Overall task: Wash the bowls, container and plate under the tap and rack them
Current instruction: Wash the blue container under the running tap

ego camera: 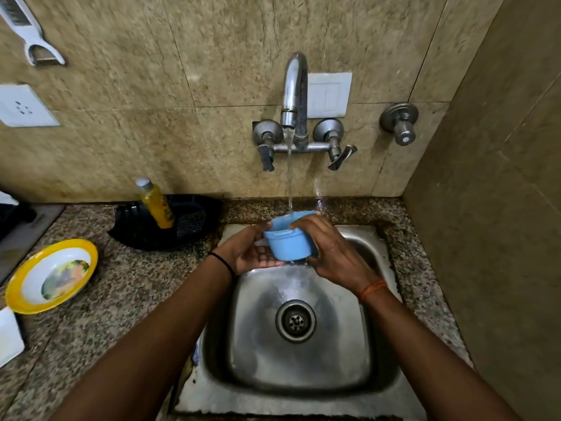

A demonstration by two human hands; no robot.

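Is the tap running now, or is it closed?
Running. A stream of water falls from the tap into the blue container, which both hands hold over the sink, and water spills below it.

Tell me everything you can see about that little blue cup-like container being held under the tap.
The small light-blue plastic container is round, with a raised band below its rim. It is held above the steel sink, tilted with its opening towards the wall. The stream from the chrome tap runs into it, and water spills from its underside. The left hand cups it from below; the right hand grips its side and rim.
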